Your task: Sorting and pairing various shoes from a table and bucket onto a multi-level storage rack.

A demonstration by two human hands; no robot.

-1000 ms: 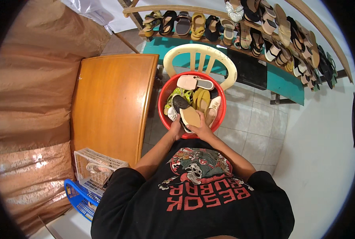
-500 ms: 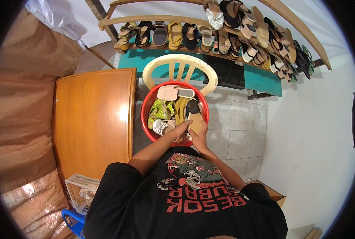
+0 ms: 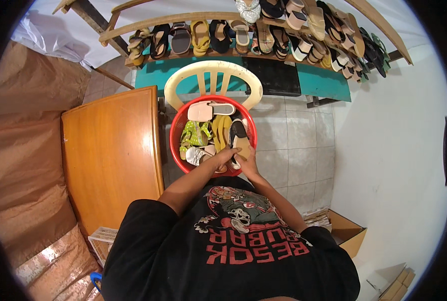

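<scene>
Over a red plastic basket [image 3: 173, 134] I hold a slide sandal [image 3: 242, 144] with a black upper and a tan insole. My left hand [image 3: 225, 156] is closed on its near left edge, and my right hand [image 3: 247, 161] grips the near right side. Both thumbs rest on the insole. Beside it in the basket lie mustard-yellow sandals [image 3: 221, 131], green polka-dot shoes [image 3: 197, 133], a pale pink slide [image 3: 199, 111] and a white shoe [image 3: 194, 155]. My hands and forearms partly hide the things at the basket's near side.
The basket stands on a cream plastic chair [image 3: 172, 89]. Behind it, a wooden rack [image 3: 148, 24] carries rows of sandals above a teal bench [image 3: 328, 90]. A wooden table [image 3: 108, 155] is at the left, a cardboard box [image 3: 346, 228] at the lower right, a white wall [image 3: 384, 155] at the right.
The whole view has shifted, so the rack and basket sit higher and further left. The sandal stays in both hands, and more of its black upper shows.
</scene>
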